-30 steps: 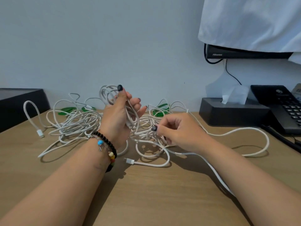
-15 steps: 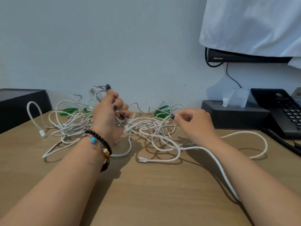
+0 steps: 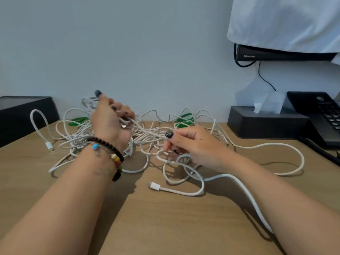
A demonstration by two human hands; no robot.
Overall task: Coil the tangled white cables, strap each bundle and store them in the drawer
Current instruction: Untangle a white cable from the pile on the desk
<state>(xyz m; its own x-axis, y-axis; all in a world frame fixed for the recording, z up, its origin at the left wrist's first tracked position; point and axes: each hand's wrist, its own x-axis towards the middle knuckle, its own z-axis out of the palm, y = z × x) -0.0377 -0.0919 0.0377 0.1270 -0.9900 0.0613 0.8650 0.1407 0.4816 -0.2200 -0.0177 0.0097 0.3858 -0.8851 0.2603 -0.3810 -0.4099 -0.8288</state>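
Left hand (image 3: 110,124) grips small coil; right hand (image 3: 185,142) pinches one strand of white cables (image 3: 147,138) tangled on table (image 3: 165,218). Best feed slack slowly, keeping loops even, freeing snags first.

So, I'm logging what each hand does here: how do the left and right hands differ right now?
The left hand is raised above the pile, fist curled round a small coil of white cable; the right hand sits lower, pinching a single strand between thumb and fingers. The left wrist wears a beaded bracelet; the right wrist is bare. Both have dark-painted nails and grip cable over the wooden table.
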